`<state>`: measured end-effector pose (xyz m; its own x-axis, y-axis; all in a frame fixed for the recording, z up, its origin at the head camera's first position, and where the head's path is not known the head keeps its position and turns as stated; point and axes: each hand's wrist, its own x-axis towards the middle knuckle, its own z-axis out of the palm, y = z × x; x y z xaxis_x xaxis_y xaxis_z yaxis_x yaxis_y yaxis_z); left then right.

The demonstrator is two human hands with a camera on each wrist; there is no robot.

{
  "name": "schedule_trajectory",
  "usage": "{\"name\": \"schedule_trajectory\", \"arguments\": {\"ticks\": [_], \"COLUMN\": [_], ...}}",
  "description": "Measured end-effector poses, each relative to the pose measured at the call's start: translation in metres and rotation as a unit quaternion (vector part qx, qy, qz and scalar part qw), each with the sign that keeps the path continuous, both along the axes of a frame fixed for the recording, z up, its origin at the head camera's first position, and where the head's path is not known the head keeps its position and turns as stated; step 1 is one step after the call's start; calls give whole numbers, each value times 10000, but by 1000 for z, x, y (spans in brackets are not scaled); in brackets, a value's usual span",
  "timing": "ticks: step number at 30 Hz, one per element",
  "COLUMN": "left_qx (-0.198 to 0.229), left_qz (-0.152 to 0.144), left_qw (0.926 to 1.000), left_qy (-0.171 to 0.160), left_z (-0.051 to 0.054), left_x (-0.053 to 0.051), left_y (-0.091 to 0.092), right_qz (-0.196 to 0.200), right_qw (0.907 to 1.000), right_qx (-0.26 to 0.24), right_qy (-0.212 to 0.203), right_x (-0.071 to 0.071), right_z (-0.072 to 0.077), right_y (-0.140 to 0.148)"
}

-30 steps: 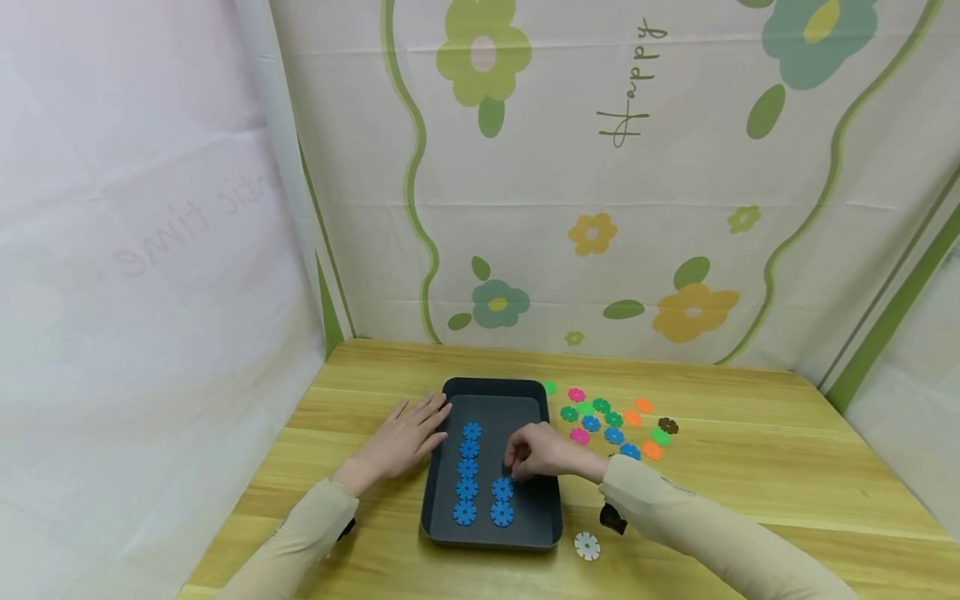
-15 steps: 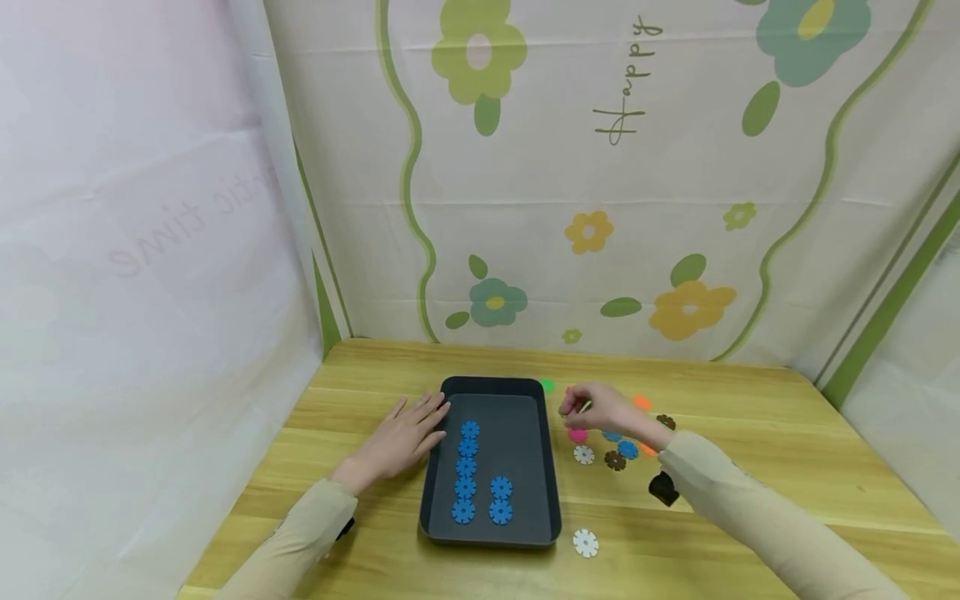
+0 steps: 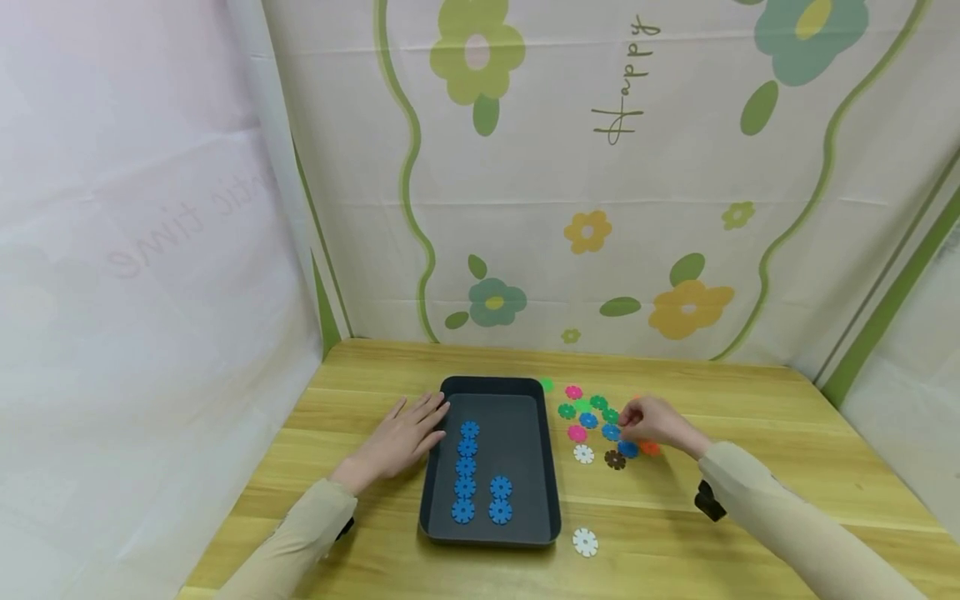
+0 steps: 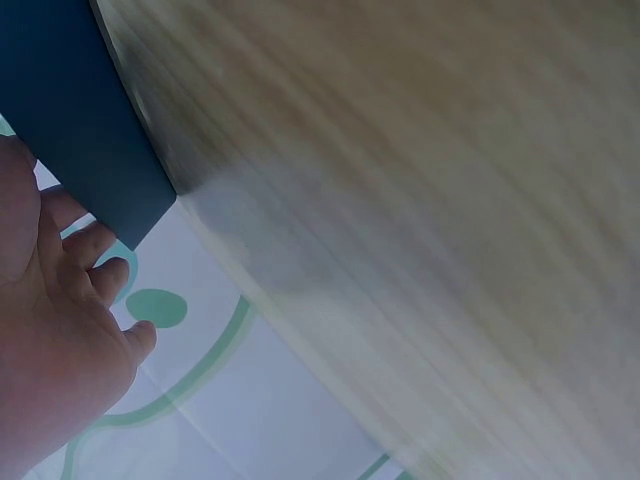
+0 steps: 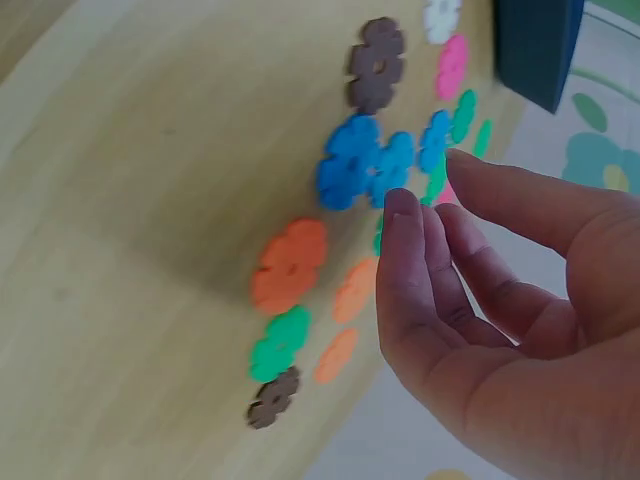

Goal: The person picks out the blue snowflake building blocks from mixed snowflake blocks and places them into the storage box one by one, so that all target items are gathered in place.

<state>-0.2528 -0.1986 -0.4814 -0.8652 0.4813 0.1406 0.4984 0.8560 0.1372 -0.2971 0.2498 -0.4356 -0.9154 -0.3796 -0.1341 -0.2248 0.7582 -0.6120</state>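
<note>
My left hand (image 3: pixel 401 442) lies with its fingers extended at the left rim of the dark grey tray (image 3: pixel 525 467), touching it. In the left wrist view the fingertips are next to the tray's wall (image 4: pixel 85 120). Two columns of blue notched discs (image 3: pixel 466 467) lie in the tray, the left one longer. My right hand (image 3: pixel 658 423) hovers over the loose discs right of the tray. In the right wrist view its thumb and fingers are bent and apart, holding nothing, close to two blue discs (image 5: pixel 350 165) and an orange disc (image 5: pixel 290 266).
Pink (image 3: pixel 577 433), green, orange and brown (image 3: pixel 615 460) discs lie scattered right of the tray. One white disc (image 3: pixel 583 454) lies among them, another white disc (image 3: pixel 586 542) near the tray's front right corner. A printed cloth (image 3: pixel 525 167) hangs behind the wooden table (image 3: pixel 787 483).
My right hand has left the tray and moved right across the scattered discs, uncovering a white and a brown one. The left hand stays at the tray's rim.
</note>
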Motion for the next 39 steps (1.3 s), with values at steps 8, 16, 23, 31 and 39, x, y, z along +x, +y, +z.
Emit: {"name": "schedule_trajectory", "arguments": {"ticks": [8,16,23,31,39], "left_qx": [-27,-21,-71,-76,-54], "left_qz": [-4,6,12,3,-9], "left_qw": [10000,10000,10000,10000,10000], "left_qy": [15,-18,-34,-35,17], "left_z": [0,3,3,2,3], "left_x": [0,1,1,0,0], "left_y": [0,1,1,1,1], "right_qz": [-112,-121,-149,-200,18], "right_qw": [9994,9986,9985,9996,9999], "right_qx": [326,523,518,184,32], "right_qy": [-91,32,77,-59,-125], "right_x": [5,9,8,7,7], "right_z": [-11,-10,-11,-8,0], "right_y": [8,5,7,12,15]}}
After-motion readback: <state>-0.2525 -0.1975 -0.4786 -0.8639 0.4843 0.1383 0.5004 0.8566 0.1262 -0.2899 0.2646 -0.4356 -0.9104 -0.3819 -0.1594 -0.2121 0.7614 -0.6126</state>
